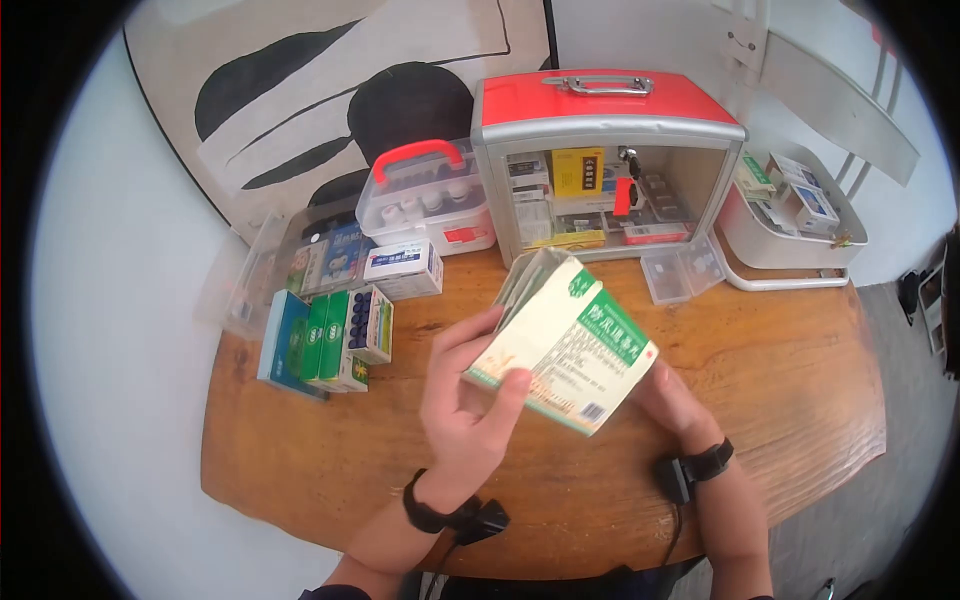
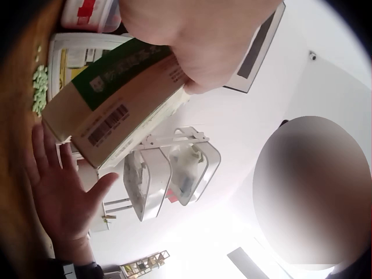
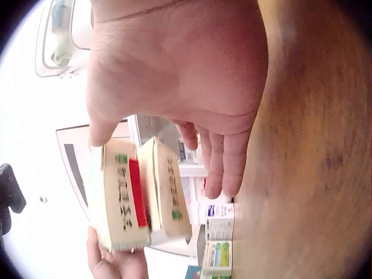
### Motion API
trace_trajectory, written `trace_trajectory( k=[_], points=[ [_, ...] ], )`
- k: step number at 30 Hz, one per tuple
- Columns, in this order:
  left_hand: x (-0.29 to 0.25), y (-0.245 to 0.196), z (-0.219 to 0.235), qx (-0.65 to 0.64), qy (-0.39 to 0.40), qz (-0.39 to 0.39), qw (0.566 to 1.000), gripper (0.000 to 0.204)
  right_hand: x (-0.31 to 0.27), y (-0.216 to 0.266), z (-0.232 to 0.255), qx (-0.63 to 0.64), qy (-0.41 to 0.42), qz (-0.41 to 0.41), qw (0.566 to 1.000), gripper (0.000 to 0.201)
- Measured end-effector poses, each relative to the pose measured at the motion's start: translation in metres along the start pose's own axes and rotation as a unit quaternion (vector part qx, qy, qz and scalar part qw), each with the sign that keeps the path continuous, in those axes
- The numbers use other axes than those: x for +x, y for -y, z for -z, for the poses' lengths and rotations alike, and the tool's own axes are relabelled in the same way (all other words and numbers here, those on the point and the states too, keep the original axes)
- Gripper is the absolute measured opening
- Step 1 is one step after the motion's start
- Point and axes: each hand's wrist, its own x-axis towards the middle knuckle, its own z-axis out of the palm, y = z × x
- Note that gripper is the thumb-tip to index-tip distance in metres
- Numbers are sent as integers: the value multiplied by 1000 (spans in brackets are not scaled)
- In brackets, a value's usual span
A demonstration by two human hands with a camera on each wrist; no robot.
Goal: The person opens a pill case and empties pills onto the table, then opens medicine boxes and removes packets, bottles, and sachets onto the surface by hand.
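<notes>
Over the front middle of the table, my left hand (image 1: pixel 468 405) grips cream-and-green medicine boxes (image 1: pixel 585 360), its thumb across the front face. At least two cartons show end-on in the right wrist view: one cream box (image 3: pixel 122 197) with a red stripe, and a second carton (image 3: pixel 168 189) beside it. The boxes are tilted and lifted above the tabletop. My right hand (image 1: pixel 675 405) is at their lower right side, partly hidden behind them in the head view. In the left wrist view that right hand (image 2: pixel 64 200) has its fingers spread straight, palm toward the carton (image 2: pixel 125 104).
Behind the hands stands a red-topped first-aid cabinet (image 1: pixel 610 110) with medicines inside. A clear case with a red handle (image 1: pixel 425 195) and several upright cartons (image 1: pixel 325 335) are at left. A small clear box (image 1: pixel 683 275) and a white bin of boxes (image 1: pixel 790 240) are at right.
</notes>
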Motion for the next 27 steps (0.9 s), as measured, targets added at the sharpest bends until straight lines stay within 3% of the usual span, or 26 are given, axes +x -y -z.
trace_trajectory(
  k=[2,3,5,9,11,13,15,17,20,27],
  points=[
    [-1,13,-21,-53,-21,29,998,31,0,-4,-10,43,63,10,997,98],
    [-2,22,-28,-104,-38,58,992,31,1,-3,-9,42,65,8,997,98],
    [-11,46,-34,-74,-14,55,996,35,2,0,-6,-156,-6,-28,987,102],
    [-24,78,-39,-149,-24,106,983,44,7,2,-3,-95,-111,33,989,94],
    [-30,94,-33,-126,54,114,984,40,6,0,7,-102,-123,53,986,88],
    [-32,100,-30,-142,67,138,978,39,7,-2,15,-163,-156,109,968,84],
    [-34,105,-27,-157,75,165,971,37,7,-2,13,-176,-168,113,963,84],
    [-35,111,-28,-121,100,187,970,35,8,2,13,-216,-206,194,935,87],
    [-40,121,-31,-164,81,237,954,38,8,4,11,-234,-213,211,925,88],
    [-41,124,-33,-152,92,212,961,59,9,-5,30,-232,-265,287,891,85]
  ],
)
